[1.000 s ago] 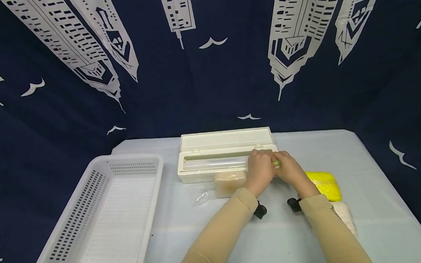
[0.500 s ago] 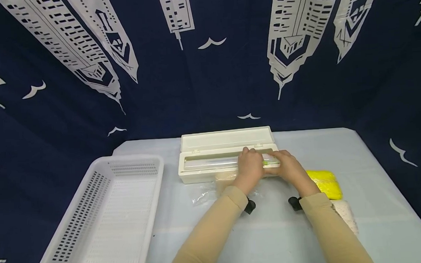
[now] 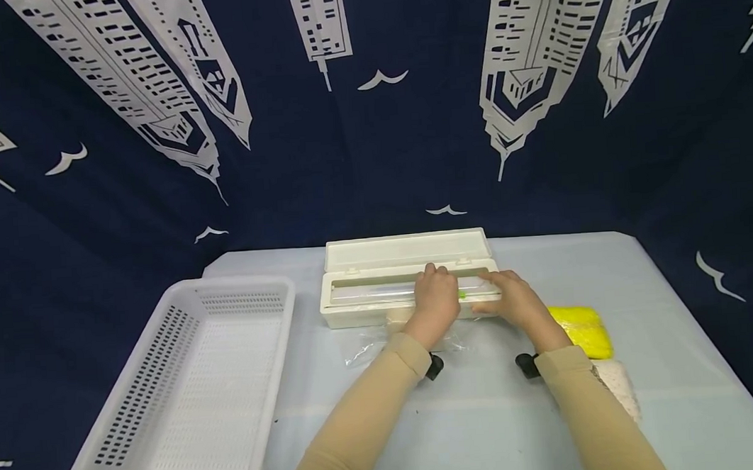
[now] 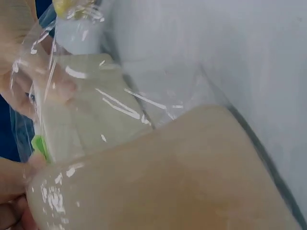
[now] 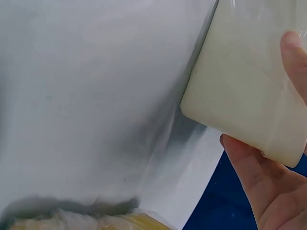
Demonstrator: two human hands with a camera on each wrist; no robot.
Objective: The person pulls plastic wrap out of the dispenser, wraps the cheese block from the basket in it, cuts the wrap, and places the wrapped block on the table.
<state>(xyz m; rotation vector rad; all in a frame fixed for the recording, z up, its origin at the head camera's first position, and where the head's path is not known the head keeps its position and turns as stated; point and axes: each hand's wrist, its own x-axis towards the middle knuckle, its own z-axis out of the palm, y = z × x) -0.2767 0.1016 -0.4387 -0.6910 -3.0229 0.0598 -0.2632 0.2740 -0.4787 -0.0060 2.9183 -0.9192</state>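
A cream cling film dispenser lies along the back of the table with its lid tipped back and a clear roll inside. My left hand, fingers curled over the front edge, pinches the green slide cutter. With thumb on the front and fingers about the end, my right hand grips the dispenser's right end. Clear film hangs from the dispenser's front over a pale beige block. That block is partly hidden behind my left wrist in the head view and fills the lower left wrist view.
A large white perforated basket stands at the left. By my right forearm lie a yellow wrapped pack and a whitish wrapped item. A dark blue printed cloth hangs behind the white table.
My left hand and the green slide cutter have moved left along the dispenser, away from my right hand. My right hand stays at the right end, its thumb now on the front.
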